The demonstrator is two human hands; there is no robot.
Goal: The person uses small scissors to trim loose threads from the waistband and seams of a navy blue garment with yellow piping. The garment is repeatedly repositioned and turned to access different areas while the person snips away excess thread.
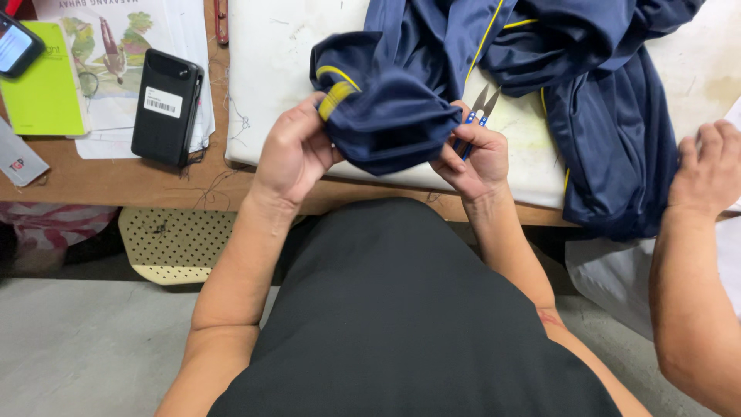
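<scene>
A wooden worktable point(154, 181) with a white pad point(270, 69), and a navy garment point(401, 116) being worked over it.

Left of the garment lie a green booklet point(42, 85), printed papers point(116, 46) and a black phone point(166, 106), well apart from the cloth. The garment, navy with thin yellow piping, spreads across the pad and hangs over the table's near edge at the right; one bunched fold sits between the person's two hands, its yellow band point(336, 99) slanting up to the right. The left hand point(297, 150) pinches the fold beside that band, wrist bent inward and closest to it. Right of the fold, the right hand point(475, 158) curls its fingers round small blue-handled thread snips point(477, 116), blades pointing up and away. Farther right, a co-worker's hand point(706, 174) rests at the garment's edge.
</scene>
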